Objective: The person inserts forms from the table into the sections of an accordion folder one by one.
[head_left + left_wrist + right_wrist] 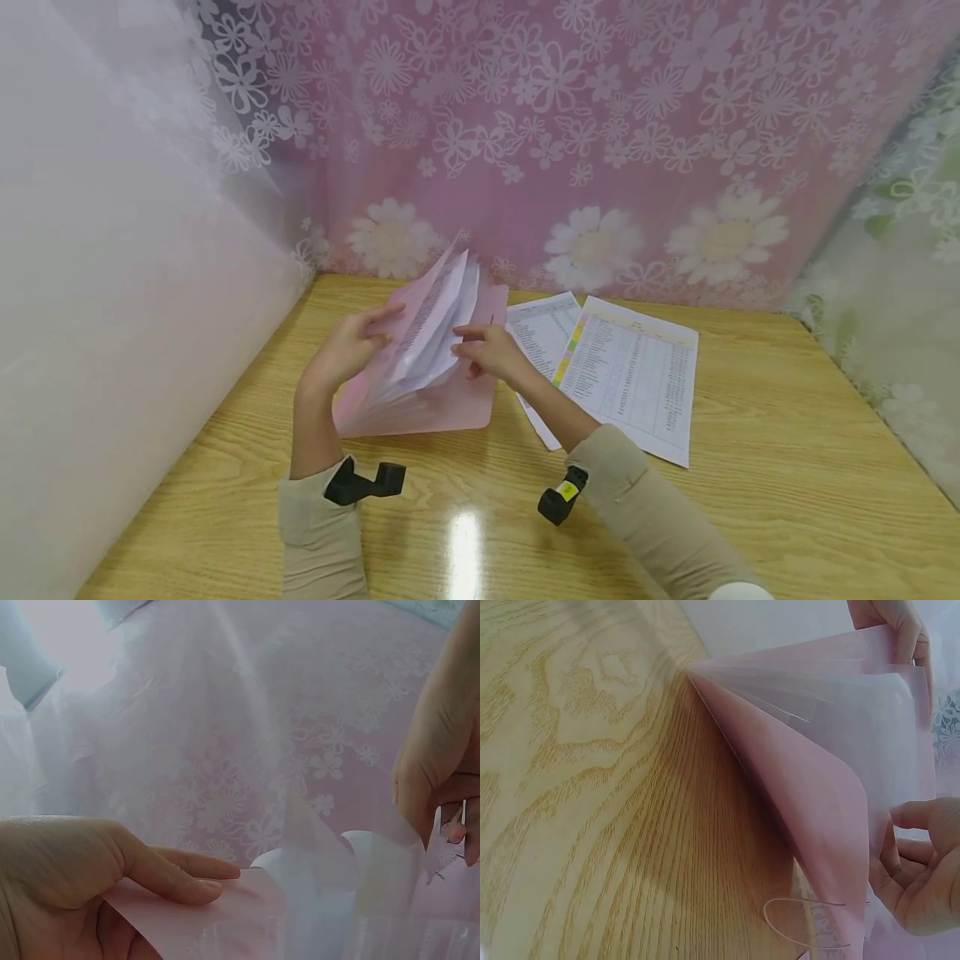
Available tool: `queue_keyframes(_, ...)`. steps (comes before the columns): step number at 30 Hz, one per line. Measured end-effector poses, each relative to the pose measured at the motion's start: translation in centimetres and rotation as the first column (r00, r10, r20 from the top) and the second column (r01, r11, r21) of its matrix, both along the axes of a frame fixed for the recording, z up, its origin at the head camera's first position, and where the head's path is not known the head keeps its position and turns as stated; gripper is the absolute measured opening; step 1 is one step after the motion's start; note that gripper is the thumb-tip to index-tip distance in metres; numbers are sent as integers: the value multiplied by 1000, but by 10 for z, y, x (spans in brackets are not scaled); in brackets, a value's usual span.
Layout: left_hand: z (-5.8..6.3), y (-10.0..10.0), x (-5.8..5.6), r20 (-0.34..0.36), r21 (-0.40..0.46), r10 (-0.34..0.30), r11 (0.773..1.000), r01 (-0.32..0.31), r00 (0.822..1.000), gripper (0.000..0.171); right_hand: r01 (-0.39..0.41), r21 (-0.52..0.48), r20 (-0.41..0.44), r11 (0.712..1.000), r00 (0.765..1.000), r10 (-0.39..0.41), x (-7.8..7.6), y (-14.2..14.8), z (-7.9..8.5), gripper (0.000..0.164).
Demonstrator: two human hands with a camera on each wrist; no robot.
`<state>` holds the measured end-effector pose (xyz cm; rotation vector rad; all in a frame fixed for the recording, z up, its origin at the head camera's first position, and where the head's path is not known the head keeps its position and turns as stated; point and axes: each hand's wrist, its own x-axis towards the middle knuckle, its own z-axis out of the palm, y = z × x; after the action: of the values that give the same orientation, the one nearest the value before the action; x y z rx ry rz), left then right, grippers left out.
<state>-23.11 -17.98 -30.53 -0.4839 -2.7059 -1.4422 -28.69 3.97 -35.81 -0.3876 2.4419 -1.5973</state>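
Observation:
A pink display folder (457, 408) stands partly fanned out on the table, its clear sleeves (840, 712) spread between the two covers. Printed sheets (431, 312) show inside some of the sleeves. At the folder's left side, my left hand (348, 346) grips the edge of the raised pink cover (225, 915), thumb on the near face. My right hand (491, 352) pinches the free edge of a sleeve between thumb and finger, as the right wrist view (930, 862) shows. The other cover lies beneath the right hand.
Two loose printed sheets lie right of the folder: one with a coloured strip (637, 375) overlaps another (543, 325). A thin cord loop (769, 919) hangs at the folder's cover. A floral curtain (525, 125) rises behind the wooden table (787, 433); a white wall (150, 208) borders the left.

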Motion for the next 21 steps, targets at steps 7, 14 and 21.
queue_keyframes(7,-1,-1,-1,1,17,-15,1000,15,1000,47,46,-43,-39,998,998,-48,-2,12,4,29)
queue_keyframes(14,-3,-3,-2,14,38,-19,999,18,1000,46,91,-107,-67,990,993,-98,-6,41,7,28)
queue_keyframes(21,-2,-4,-1,23,52,-22,998,21,1000,46,108,-130,-94,986,988,-121,-2,71,11,30)
